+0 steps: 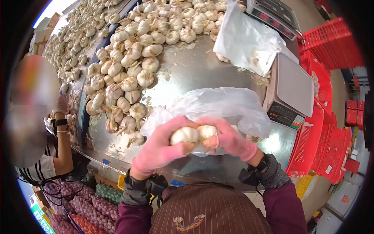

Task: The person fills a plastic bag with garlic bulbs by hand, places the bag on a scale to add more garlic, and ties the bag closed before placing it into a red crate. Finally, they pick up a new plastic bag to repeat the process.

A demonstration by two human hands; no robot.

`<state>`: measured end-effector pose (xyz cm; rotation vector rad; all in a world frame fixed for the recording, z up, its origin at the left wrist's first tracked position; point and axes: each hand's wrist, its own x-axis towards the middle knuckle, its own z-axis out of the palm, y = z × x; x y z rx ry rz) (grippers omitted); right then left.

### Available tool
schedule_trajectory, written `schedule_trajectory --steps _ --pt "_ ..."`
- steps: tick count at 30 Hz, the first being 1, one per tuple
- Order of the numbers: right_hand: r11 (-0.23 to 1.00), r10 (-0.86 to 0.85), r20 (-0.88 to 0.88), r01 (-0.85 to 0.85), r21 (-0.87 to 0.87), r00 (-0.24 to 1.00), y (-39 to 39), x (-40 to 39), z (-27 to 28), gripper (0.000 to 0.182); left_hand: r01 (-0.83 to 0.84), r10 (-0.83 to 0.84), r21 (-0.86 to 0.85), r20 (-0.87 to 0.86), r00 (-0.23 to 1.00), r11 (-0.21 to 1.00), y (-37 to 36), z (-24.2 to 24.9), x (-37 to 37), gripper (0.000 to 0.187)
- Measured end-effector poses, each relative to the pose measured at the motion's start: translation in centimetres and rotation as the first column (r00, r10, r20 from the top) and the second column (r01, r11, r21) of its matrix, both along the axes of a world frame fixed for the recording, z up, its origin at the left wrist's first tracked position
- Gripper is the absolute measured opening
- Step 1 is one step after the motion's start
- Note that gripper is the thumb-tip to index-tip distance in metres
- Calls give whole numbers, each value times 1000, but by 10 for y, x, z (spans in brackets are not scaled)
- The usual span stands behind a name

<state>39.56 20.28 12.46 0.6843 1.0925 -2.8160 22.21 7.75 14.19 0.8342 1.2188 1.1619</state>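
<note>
Metal desk (194, 66) across the frame, garlic pile (134, 72) upper left, clear bag (226, 99) at centre.
Lower centre, over the bag's near edge: gloved left hand (157, 150) grips one bulb (184, 135), right hand (239, 144) pinches another (207, 132). Looks like close hand-checking; next move calls for light fingers, film kept clear.

Each hand (165, 145) holds a garlic bulb (184, 135).

Shiny metal table (191, 64) with glare patches; red crates (331, 154) at right; tan floor (338, 84).
</note>
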Motion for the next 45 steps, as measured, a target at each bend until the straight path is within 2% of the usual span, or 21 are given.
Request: schedule_trajectory --steps 1,2,3,5,7,8,11,13,15,16,17,18,19,23,25,29,32,36,38,41,45 --pt "879 39 84 -74 471 996 12 17 -11 33 93 -87 32 -143 986 995 11 -12 16 27" --pt "549 28 177 -163 819 984 20 31 -25 36 202 -146 97 -406 902 975 24 -25 29 33" --pt "551 13 171 -150 821 985 24 41 -38 36 235 -168 78 -493 853 969 36 -41 45 39" --pt "-157 -317 355 -418 895 880 34 56 -68 43 309 -139 169 -629 765 936 59 -88 71 38" --pt "-277 -381 331 -448 850 863 48 67 -98 43 308 101 219 -929 355 926 83 -111 88 38" --pt "-388 -422 308 -477 789 853 52 70 -105 44 309 99 212 -933 345 927 92 -118 96 38" --pt "-422 -465 303 -509 751 832 51 70 -96 36 263 203 226 -973 111 938 95 -108 80 36" --pt "-409 -424 139 -326 852 895 48 50 -54 32 274 225 351 -887 403 895 81 -56 56 37" --pt "-332 -336 -110 -9 943 936 48 18 -22 23 -138 445 428 -884 144 893 71 -64 -9 37" --pt "-260 -281 -204 130 957 938 49 -13 -17 19 -236 334 339 -941 -62 911 70 -72 -40 37" --pt "-170 -218 -109 72 983 970 50 -45 -22 21 -352 126 167 -983 -136 921 71 -97 -65 37" --pt "-93 -136 -21 8 996 990 56 -83 -32 23 -363 -3 -9 -1000 18 932 74 -111 -82 38" --pt "-91 -101 35 -44 995 994 61 -126 -49 26 -296 -86 -74 -996 -25 952 74 -125 -87 42" --pt "-144 -53 285 -290 946 957 77 -231 -99 37 -310 124 99 -990 63 946 55 -136 -97 50" --pt "-125 39 307 -300 946 951 83 -240 -105 44 -472 491 177 -507 708 864 35 -117 -92 54" --pt "-137 85 294 -281 950 952 81 -228 -106 50 -627 626 58 -187 757 776 -16 -67 -88 59" --pt "-178 83 301 -283 942 950 79 -219 -110 53 -576 522 27 -457 720 817 -125 -4 -95 62" --pt "-293 57 346 -315 903 937 71 -223 -116 62 -527 377 -347 -414 828 776 -241 57 -67 62" --pt "-317 -4 422 -401 859 907 59 -237 -111 65 -641 -34 -264 -937 348 721 -256 62 -54 60" --pt "-334 -118 486 -496 802 866 48 -258 -111 69 -597 137 -186 -881 453 781 -216 41 -68 57" --pt "-439 -127 538 -534 723 833 35 -263 -114 70 -430 283 122 -899 333 895 -86 -58 -68 45"
